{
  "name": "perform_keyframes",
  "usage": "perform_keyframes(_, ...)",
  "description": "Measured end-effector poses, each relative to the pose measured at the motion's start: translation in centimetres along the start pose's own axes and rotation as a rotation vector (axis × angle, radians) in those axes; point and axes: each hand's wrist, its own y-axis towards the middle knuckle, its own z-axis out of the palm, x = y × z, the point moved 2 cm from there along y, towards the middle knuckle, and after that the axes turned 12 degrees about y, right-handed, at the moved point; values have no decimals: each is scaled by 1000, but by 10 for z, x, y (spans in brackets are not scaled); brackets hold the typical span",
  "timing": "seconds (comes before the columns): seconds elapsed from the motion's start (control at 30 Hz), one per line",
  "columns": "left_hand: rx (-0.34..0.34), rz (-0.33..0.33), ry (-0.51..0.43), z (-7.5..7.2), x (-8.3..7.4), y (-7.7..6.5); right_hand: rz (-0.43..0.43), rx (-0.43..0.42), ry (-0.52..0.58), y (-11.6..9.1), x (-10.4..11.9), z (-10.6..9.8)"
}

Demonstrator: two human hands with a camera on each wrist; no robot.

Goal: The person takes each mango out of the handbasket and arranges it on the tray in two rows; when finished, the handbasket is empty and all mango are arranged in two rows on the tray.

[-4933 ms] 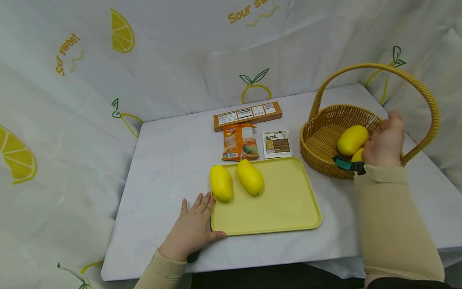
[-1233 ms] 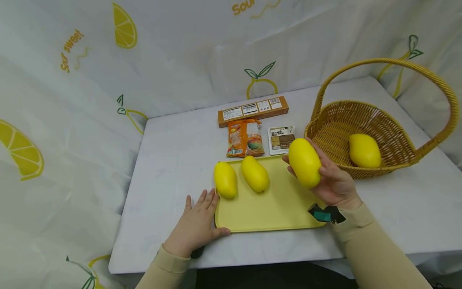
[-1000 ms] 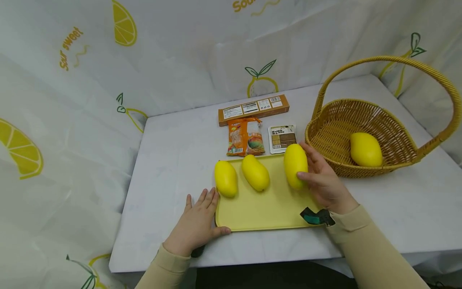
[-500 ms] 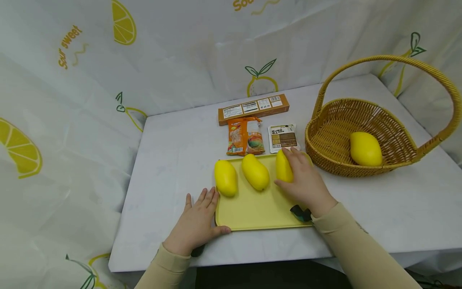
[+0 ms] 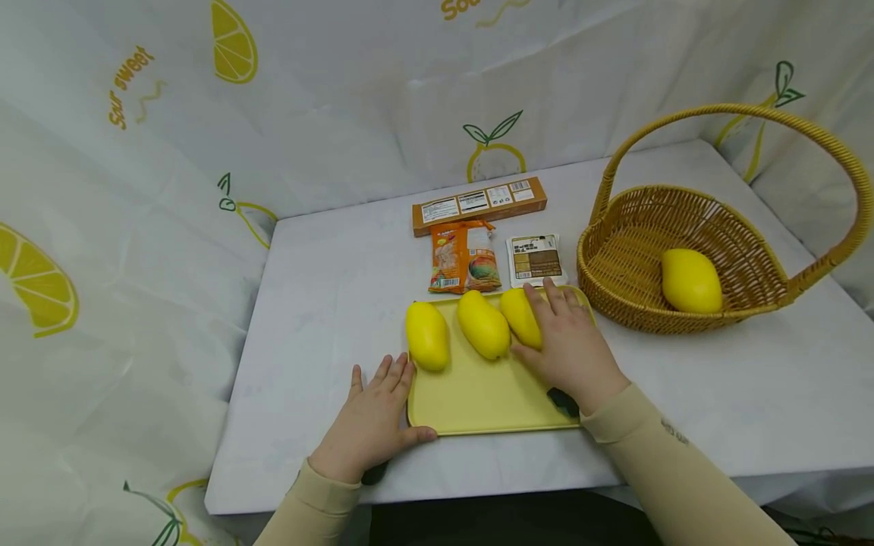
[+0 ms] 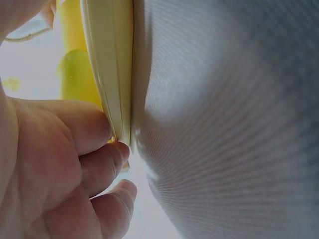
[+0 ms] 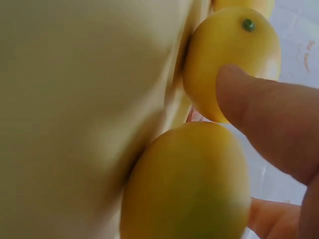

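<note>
My left hand (image 5: 366, 425) lies with fingers spread against the left corner of a yellow tray (image 5: 492, 406); in the left wrist view its fingertips touch the tray's rim (image 6: 112, 64). Two yellow mangoes, a left one (image 5: 427, 337) and a middle one (image 5: 483, 326), lie on the tray. A third mango (image 5: 520, 317) rests just right of them, partly covered by my right hand (image 5: 572, 355), whose fingers are extended over it. In the right wrist view this mango (image 7: 184, 186) sits on the tray, the thumb (image 7: 264, 112) straight and apart from it.
A wicker basket (image 5: 614, 307) with a tall handle stands at the right, holding one mango (image 5: 691, 281). Behind the tray lie an orange snack packet (image 5: 464, 258), a small white-and-brown packet (image 5: 536, 259) and a long brown box (image 5: 479, 205). A printed curtain hangs behind the table.
My right hand has brought a mango from the basket onto the tray, moved it left beside the middle one and loosened its fingers. The left hand has stayed at the tray corner.
</note>
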Motion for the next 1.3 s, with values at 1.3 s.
perform_keyframes(1.3, -22, 5, -6, -1, 0, -2, 416, -520, 1492, -21, -126, -171)
